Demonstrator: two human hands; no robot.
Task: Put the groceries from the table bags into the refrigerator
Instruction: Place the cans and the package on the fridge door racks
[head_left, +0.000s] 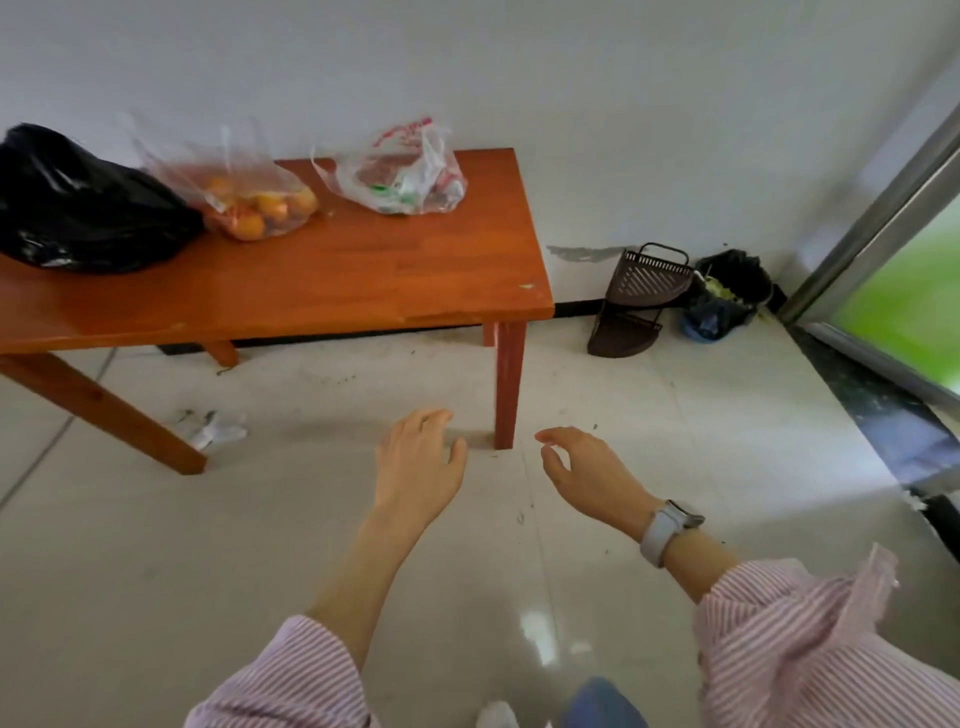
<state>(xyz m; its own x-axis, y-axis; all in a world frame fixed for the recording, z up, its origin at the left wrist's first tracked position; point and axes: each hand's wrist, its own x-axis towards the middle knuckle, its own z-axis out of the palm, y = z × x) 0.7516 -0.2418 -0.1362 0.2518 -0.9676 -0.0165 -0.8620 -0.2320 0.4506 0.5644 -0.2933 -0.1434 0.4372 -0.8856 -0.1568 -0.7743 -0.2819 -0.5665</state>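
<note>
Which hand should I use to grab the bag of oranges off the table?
Left, probably. Both hands are empty, but the left hand is on the same side as the bag of oranges, which sits on the table up and to the left; the right hand would have to cross over.

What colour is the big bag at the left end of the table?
Black. The big bag is shiny black plastic on the orange-brown table, seen in the head view.

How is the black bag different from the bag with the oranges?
The black bag hides what is inside; the clear bag shows its orange fruit. The black bag looks bigger and lies at the left edge of the picture; the clear bag sits just right of it, touching it. Both rest on the wooden table, and no hand touches them.
</note>
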